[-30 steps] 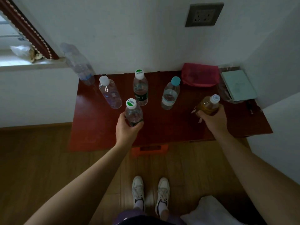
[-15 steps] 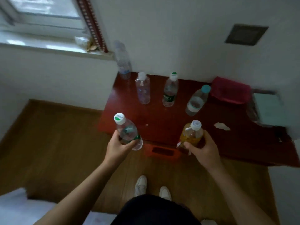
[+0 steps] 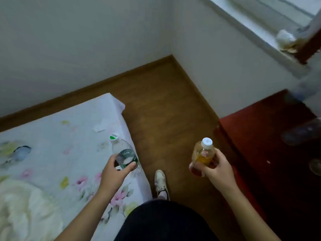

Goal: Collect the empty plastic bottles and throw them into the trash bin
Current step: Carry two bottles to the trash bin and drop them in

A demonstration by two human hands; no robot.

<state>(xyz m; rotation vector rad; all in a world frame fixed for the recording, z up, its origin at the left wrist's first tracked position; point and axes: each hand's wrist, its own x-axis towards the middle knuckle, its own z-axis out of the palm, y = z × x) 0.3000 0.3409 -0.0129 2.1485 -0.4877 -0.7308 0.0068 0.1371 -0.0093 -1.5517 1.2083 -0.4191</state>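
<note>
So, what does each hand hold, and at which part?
The left hand grips the clear bottle around its lower body; the right hand grips the yellow bottle around its lower half.

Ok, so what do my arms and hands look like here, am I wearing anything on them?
The left forearm and right forearm are bare as far as the frame shows, with no sleeves in view. The left hand and right hand have no gloves, and no watch, bracelet or ring is visible on either.
</note>
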